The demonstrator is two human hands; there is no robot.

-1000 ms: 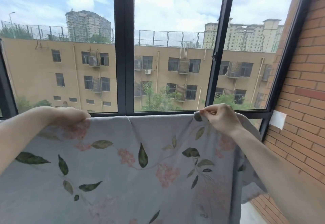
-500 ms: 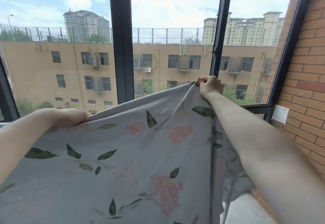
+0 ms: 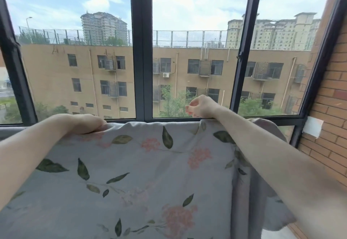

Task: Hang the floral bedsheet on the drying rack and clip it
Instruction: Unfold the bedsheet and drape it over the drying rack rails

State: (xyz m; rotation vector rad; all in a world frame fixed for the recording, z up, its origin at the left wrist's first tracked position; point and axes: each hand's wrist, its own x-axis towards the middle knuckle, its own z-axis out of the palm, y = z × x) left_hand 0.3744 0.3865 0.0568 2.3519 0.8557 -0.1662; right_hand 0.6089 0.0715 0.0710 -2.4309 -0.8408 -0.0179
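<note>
Floral bedsheet (image 3: 150, 173) draped before me, top edge level just below the window frame (image 3: 141, 51). My left hand (image 3: 86, 124) grips that edge, fingers curled over it. My right hand (image 3: 201, 107) sits above the edge — fingers loosely curled, holding nothing.

Matt woven cloth bedsheet (image 3: 142, 173), rough brick wall (image 3: 332, 107), smooth dark metal window frame (image 3: 141, 51)

Head view, close, facing window (image 3: 142, 51).
</note>
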